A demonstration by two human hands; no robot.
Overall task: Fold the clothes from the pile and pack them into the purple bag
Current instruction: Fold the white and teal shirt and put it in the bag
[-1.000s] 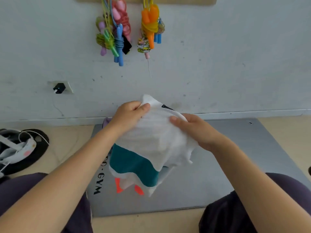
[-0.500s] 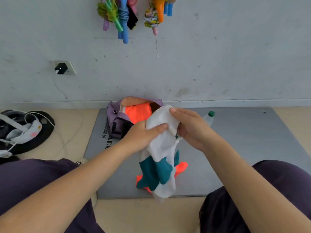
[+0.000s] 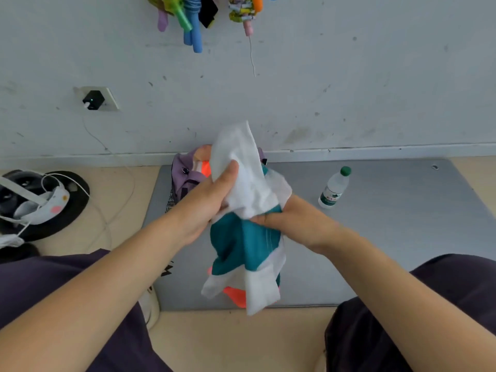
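Observation:
A white, teal and orange garment hangs bunched above the grey mat. My left hand grips its white upper part, thumb over the cloth. My right hand holds it lower down, fingers curled round the teal band. Behind the garment, at the mat's far left corner by the wall, stands the purple bag, with orange cloth showing in its mouth. Most of the bag is hidden by my left hand and the garment.
A plastic water bottle with a green cap stands on the mat to the right. A headset with white cables lies on the floor at left. Skipping ropes hang on the wall above. My knees frame the lower edge.
The view tipped down and the bottle came into sight. Both hands lowered the garment and bunched it tighter; my right hand slid from the top down to the teal band.

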